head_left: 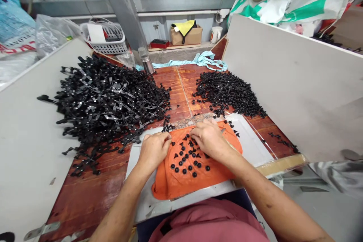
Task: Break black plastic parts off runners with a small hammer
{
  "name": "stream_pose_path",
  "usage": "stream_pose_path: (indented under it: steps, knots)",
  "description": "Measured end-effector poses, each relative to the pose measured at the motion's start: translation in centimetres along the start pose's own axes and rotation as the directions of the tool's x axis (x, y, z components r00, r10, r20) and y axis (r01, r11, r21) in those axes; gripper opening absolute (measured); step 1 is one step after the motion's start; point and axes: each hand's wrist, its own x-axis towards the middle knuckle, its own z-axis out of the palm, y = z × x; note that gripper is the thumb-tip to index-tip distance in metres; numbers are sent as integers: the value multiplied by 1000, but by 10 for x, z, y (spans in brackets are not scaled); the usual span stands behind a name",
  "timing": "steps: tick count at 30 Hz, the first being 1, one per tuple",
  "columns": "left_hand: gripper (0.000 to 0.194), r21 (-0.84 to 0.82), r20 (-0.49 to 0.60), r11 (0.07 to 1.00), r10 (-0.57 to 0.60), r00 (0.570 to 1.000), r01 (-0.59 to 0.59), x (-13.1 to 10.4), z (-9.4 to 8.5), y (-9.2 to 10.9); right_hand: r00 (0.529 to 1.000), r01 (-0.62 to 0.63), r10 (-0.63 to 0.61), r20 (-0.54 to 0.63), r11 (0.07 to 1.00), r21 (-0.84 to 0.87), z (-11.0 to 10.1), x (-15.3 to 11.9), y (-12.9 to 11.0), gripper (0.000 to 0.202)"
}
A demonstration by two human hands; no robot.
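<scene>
My left hand [155, 150] is closed, with thumb and fingertips pressed together at the left edge of an orange cloth [176, 185]. Just beyond its fingers are some black jointed strips [168, 127]; whether they are gripped or only lie there is unclear. Over the upper middle of the cloth, my right hand [210, 139] bends its fingers down in a pinch among small black round-headed pieces [189, 167]. Its fingertips hide what they hold. Several of these pieces are scattered across the cloth, some flat on their heads, others tipped over.
A large heap of black jointed strips [107, 98] rises at the left, and a lower pile of small black pieces [227, 90] lies at the right. Pale boards [295, 94] wall in both sides. A glass bottle [146, 61], cardboard box [187, 37] and mug [216, 34] stand behind.
</scene>
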Motion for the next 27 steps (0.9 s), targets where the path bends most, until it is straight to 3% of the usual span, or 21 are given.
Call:
stream_pose_path:
  steps: [6,19,23,27]
  knots:
    - [15,-129,58,978,173,983,-165,5,5,13,998,-58,58,15,997,-46,1,2,7,26]
    - [21,-43,68,962,271,960,-269,7,8,22,995,84,-84,48,996,-4,28,32,-3,22]
    - [20,-2,60,975,222,973,-223,7,9,24,993,112,-111,39,994,-4,26,33,-9,26]
    - [19,60,35,990,124,992,-126,1,10,17,991,118,-119,56,993,26,11,24,-2,22]
